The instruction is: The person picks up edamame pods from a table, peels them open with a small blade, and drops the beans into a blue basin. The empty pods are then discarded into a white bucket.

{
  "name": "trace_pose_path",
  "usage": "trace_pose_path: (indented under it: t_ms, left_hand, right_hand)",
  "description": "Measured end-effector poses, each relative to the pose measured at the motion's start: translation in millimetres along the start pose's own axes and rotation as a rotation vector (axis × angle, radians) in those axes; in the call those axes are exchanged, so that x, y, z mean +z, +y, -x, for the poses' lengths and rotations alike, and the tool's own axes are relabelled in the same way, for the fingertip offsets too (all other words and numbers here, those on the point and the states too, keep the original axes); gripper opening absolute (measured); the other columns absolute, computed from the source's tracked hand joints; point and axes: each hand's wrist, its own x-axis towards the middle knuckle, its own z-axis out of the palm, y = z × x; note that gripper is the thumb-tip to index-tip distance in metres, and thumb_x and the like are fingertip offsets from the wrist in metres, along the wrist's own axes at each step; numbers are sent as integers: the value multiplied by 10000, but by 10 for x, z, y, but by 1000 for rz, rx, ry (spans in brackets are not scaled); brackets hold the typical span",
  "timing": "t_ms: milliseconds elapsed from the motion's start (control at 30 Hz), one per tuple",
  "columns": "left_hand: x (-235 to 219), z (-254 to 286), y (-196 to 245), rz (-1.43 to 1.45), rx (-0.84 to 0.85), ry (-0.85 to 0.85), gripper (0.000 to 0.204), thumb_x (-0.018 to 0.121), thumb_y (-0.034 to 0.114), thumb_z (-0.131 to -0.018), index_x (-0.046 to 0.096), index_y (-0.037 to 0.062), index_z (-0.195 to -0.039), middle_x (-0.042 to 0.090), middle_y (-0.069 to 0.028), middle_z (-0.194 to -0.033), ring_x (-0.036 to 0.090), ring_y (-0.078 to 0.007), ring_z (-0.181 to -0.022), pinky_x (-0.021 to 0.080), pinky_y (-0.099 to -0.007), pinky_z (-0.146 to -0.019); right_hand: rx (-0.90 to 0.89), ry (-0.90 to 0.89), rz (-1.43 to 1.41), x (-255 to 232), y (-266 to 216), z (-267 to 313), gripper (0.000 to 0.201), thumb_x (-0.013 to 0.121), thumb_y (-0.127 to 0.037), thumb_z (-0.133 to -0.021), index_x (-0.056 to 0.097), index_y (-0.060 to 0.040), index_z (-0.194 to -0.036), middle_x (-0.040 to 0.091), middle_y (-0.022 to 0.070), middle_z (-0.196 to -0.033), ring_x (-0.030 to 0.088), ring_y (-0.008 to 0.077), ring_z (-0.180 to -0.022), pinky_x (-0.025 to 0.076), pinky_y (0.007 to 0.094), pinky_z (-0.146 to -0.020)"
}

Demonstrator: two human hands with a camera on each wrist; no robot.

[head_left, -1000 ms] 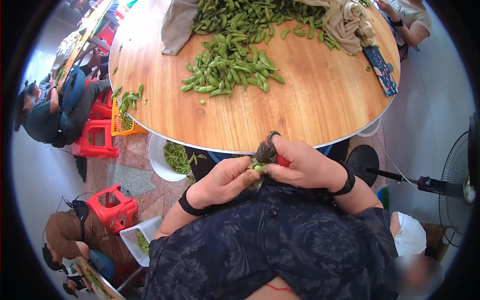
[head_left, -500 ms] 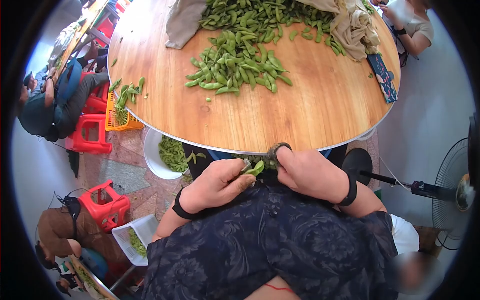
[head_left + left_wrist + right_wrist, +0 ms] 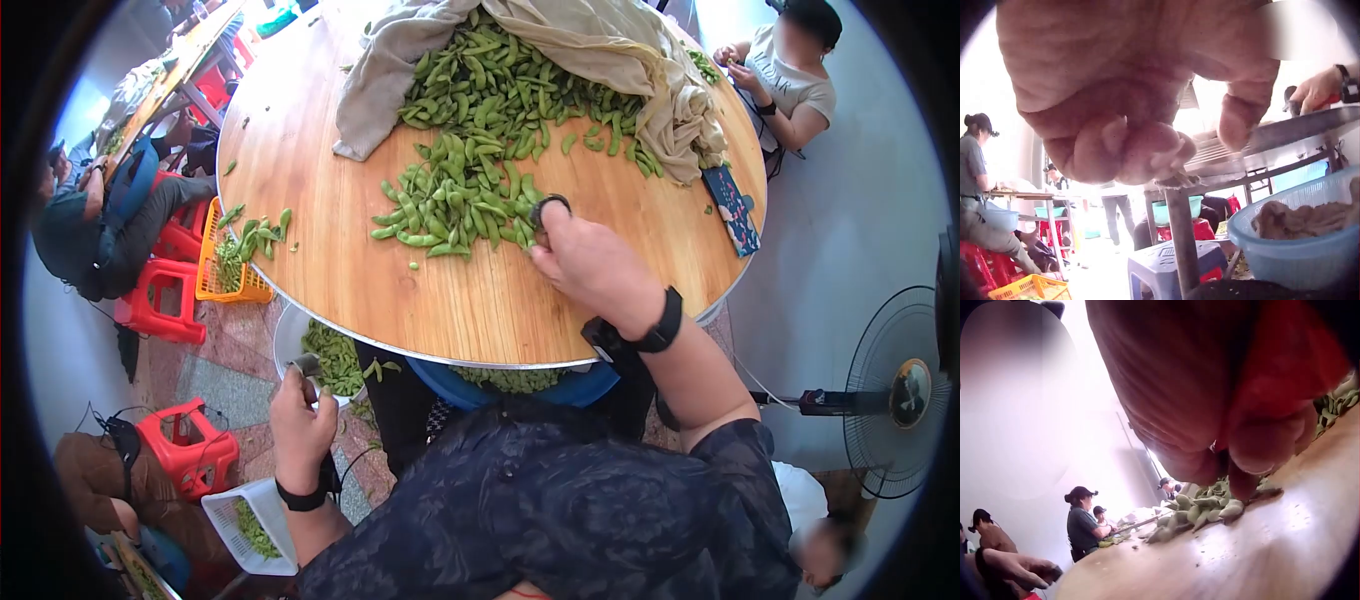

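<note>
Green pods [image 3: 455, 195] lie in a loose pile on the round wooden table [image 3: 330, 290]. At the pile's near right edge, my right hand [image 3: 600, 265] has thumb and forefinger around a pod, a dark cover on one finger. The right wrist view has the fingertips down among pods [image 3: 1197, 512], partly hiding the contact, and red material by the palm. Off the table's near left side, my left hand [image 3: 303, 425] is over a white bucket [image 3: 288, 340] of pods. Its fingers are loosely curled, thumb apart, with nothing visible in them; a grey cover sits on a finger.
Beige cloth [image 3: 640, 45] drapes around the pile, and a dark patterned packet [image 3: 732, 212] lies at the right. A blue basin [image 3: 590, 388] is under the near edge. A yellow basket [image 3: 240, 290], red stools [image 3: 165, 305] and a fan [image 3: 905, 395] stand around; people sit nearby.
My hands have parted from in front of my body. The right has moved forward to the pile; the left has gone left over the bucket, and the opened pod it held is no longer visible.
</note>
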Motion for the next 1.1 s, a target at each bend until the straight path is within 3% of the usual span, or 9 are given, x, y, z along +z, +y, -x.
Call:
trace_pose_path:
  t_ms: [167,300,467,567,667,733,900,967,1100]
  left_hand:
    - [108,-12,454,404,106,-142,143,599,50,-859,609,-3,-991,475,3,-619,436,-61,-549,367,-240,-499]
    - [387,-152,798,744,252,-315,151,547,101,-920,605,-9,-1005,493,13,-663,443,-65,-575,373,-233,-526]
    - [456,-415,1416,1164,-205,-969,375,391,341,-1018,601,32,-984,498,12,-708,429,-63,-570,336,-201,-513]
    - [637,-456,1436,1295,-168,-1197,295,435,319,-1013,544,55,-937,459,36,-685,408,-49,-581,343,-201,-529]
    - [734,-378,1449,1366,-52,-1030,257,444,302,-1012,520,71,-929,446,41,-689,386,-40,-584,319,-184,-536]
    - [688,-338,1491,1325,-47,-986,228,451,271,-1011,519,69,-931,456,45,-703,403,-46,-595,338,-195,-549]
    - [798,-221,1461,1190,82,-800,145,481,212,-1000,507,77,-957,436,45,-716,398,-60,-626,328,-224,-550]
    - [804,-217,1458,848,363,-534,134,519,162,-975,503,43,-917,469,-7,-698,454,-131,-612,376,-288,-558]
    - [716,-202,1524,652,429,-492,173,577,120,-921,473,2,-848,520,-177,-712,537,-331,-618,419,-383,-550]
  right_hand:
    - [-70,-7,42,111,121,-92,261,565,-107,-816,409,7,-990,579,224,-788,585,411,-761,471,469,-660]
    - [-27,-28,-105,-11,13,95,303,584,-82,-779,452,21,-1032,579,229,-792,595,399,-727,473,466,-632]
    - [-352,30,22,-157,-331,412,258,614,-59,-767,535,1,-1005,581,186,-852,595,324,-583,472,399,-471]
    - [-507,17,-36,-181,-333,507,234,644,-74,-759,562,-6,-967,588,162,-949,599,277,-567,476,371,-449]
    - [-477,78,-70,-115,-353,608,226,608,-51,-786,548,-13,-1001,591,141,-914,595,257,-594,492,345,-504]
    - [-16,-9,-525,-141,-347,659,225,548,-50,-820,526,-14,-1041,583,135,-858,581,235,-602,475,315,-536]
    - [240,-267,-982,-102,-384,660,207,483,-50,-838,502,-5,-1040,539,109,-743,532,211,-626,446,325,-585]
    - [262,-320,-1057,-77,-371,664,175,467,-42,-838,493,-5,-1007,520,103,-710,522,226,-639,449,346,-613]
    - [262,-366,-1019,-91,-370,676,126,464,-41,-839,459,1,-958,527,137,-715,535,287,-636,444,369,-604]
